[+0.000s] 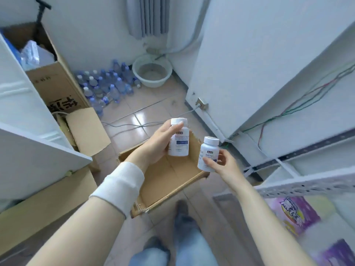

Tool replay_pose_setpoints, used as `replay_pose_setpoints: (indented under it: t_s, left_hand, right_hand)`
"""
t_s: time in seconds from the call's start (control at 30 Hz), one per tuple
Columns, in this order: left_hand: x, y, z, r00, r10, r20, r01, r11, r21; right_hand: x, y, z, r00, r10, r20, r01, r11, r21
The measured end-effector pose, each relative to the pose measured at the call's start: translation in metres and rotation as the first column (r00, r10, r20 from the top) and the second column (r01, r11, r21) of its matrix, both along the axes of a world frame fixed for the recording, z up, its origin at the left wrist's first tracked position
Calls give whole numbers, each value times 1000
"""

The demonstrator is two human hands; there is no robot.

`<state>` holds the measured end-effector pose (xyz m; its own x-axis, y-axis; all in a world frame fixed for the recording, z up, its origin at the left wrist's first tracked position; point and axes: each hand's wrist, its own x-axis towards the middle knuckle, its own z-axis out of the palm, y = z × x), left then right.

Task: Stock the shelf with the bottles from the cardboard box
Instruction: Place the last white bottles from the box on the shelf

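while both hands are raised over the cardboard box, each holds one white bottle. the left hand, with a white wristband on its wrist, has its fingers wrapped round the first bottle, which stands upright with its blue label facing the camera. the right hand grips the second bottle low on its body, fingers curled behind it, and this bottle leans slightly. the two bottles are near each other but apart. the cardboard box lies open on the tiled floor directly below the fingers, its brown bottom showing. the white metal shelf stands to the right of the right fingers, with purple packets on a lower level. far beyond the fingers, water bottles cluster on the floor beside a pale basin. other cartons stand to the left of the left fingers.
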<state>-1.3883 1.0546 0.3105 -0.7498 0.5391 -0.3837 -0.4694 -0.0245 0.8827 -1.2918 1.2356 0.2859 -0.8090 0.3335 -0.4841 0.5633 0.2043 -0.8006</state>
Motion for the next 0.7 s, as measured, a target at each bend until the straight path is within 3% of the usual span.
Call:
replay_pose_setpoints:
  t_s: [0.17, 0.33, 0.7]
  left_hand:
    - [49, 42, 68, 970, -157, -183, 158, 987, -10]
    - [113, 100, 126, 870, -370, -327, 397, 917, 18]
    - [342, 217, 217, 608, -564, -558, 718, 692, 82]
  right_hand:
    - [80, 4, 65, 951, -257, -170, 255, 966, -37]
    - [172, 29, 119, 847, -438, -300, 450, 892, -31]
    - [433, 77, 201, 599, -606, -523, 715, 699, 10]
